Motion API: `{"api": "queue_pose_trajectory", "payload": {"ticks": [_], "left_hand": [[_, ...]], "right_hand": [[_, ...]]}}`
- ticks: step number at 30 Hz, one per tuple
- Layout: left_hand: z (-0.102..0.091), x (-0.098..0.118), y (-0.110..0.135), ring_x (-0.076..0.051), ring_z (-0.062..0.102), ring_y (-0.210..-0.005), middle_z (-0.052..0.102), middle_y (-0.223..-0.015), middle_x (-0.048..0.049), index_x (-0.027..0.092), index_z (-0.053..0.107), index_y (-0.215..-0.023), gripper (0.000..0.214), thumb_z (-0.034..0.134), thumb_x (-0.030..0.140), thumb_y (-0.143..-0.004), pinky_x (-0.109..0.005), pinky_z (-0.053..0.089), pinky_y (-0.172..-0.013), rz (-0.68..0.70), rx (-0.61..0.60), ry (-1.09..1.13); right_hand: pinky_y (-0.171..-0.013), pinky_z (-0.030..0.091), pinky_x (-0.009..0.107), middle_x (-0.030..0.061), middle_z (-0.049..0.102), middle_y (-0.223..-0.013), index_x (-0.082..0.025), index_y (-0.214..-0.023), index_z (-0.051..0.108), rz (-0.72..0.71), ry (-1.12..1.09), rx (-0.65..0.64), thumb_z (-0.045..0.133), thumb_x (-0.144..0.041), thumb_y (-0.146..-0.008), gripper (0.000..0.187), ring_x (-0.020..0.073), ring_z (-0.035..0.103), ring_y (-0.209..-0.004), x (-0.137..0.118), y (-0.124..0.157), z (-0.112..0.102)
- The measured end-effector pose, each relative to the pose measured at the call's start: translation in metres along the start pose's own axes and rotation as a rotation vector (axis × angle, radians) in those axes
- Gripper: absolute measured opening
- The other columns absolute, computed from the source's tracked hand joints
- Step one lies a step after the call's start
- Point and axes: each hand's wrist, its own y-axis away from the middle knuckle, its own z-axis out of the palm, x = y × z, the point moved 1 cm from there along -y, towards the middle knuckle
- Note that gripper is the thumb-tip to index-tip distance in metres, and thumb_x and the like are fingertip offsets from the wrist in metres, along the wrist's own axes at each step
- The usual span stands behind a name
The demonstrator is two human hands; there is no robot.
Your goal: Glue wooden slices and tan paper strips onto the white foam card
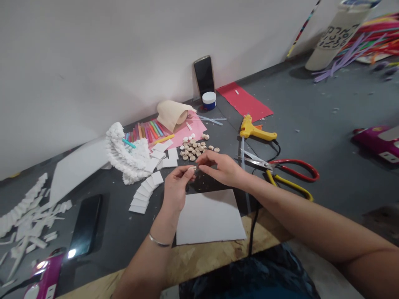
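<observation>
**Pinching, up close**

Below my hands lies a flat white rectangular card (208, 218). My left hand (176, 189) pinches a small white piece (190, 169) tightly in its fingers (184, 174). My right hand (220, 169) curves in just beside it, fingers narrow, grip unclear. Farther out, white square card pieces (145, 195) curve in a row, round tan cork slices (191, 148) lie heaped, and a yellow glue gun (254, 129) sits on the grey tabletop (311, 104).

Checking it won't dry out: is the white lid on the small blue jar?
On: the white lid sits over the top of the blue jar, with no gap showing.
</observation>
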Motion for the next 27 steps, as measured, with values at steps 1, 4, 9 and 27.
{"api": "queue_pose_trajectory", "payload": {"ticks": [1, 4, 9, 27], "left_hand": [[0.000, 0.000, -0.001, -0.008, 0.057, -0.059, 0.066, -0.065, 0.0012, 0.016, 0.074, -0.078, 0.027, 0.084, 0.035, -0.061, -0.020, 0.048, -0.060, -0.050, -0.002, 0.069], [0.002, 0.001, -0.001, -0.006, 0.056, -0.057, 0.065, -0.064, 0.0014, 0.016, 0.073, -0.074, 0.029, 0.087, 0.033, -0.056, -0.018, 0.047, -0.056, -0.158, -0.030, 0.188], [0.004, -0.002, 0.001, -0.007, 0.057, -0.058, 0.067, -0.068, -0.0006, 0.015, 0.073, -0.073, 0.029, 0.088, 0.032, -0.055, -0.018, 0.048, -0.055, -0.219, -0.063, 0.229], [0.007, 0.006, 0.009, -0.012, 0.066, -0.071, 0.075, -0.090, -0.0021, 0.023, 0.074, -0.101, 0.036, 0.081, 0.035, -0.069, -0.029, 0.057, -0.073, 0.123, -0.020, -0.113]], "right_hand": [[-0.078, 0.050, 0.031, 0.0050, 0.067, -0.096, -0.020, -0.103, 0.061, -0.094, 0.072, 0.002, 0.059, -0.025, -0.086, 0.018, 0.0155, 0.062, -0.081, -0.001, 0.001, -0.001], [-0.080, 0.051, 0.033, 0.0069, 0.066, -0.101, -0.022, -0.106, 0.062, -0.265, 0.193, -0.021, 0.057, -0.023, -0.088, 0.019, 0.0174, 0.062, -0.086, 0.000, 0.002, 0.000], [-0.074, 0.050, 0.031, 0.0053, 0.066, -0.089, -0.023, -0.093, 0.066, -0.305, 0.256, 0.020, 0.058, -0.027, -0.090, 0.010, 0.0175, 0.061, -0.081, 0.006, 0.000, 0.003], [-0.071, 0.047, 0.029, 0.0019, 0.069, -0.083, -0.021, -0.083, 0.071, 0.119, -0.036, 0.147, 0.068, -0.035, -0.081, 0.014, 0.0161, 0.062, -0.076, -0.002, 0.001, 0.009]]}}
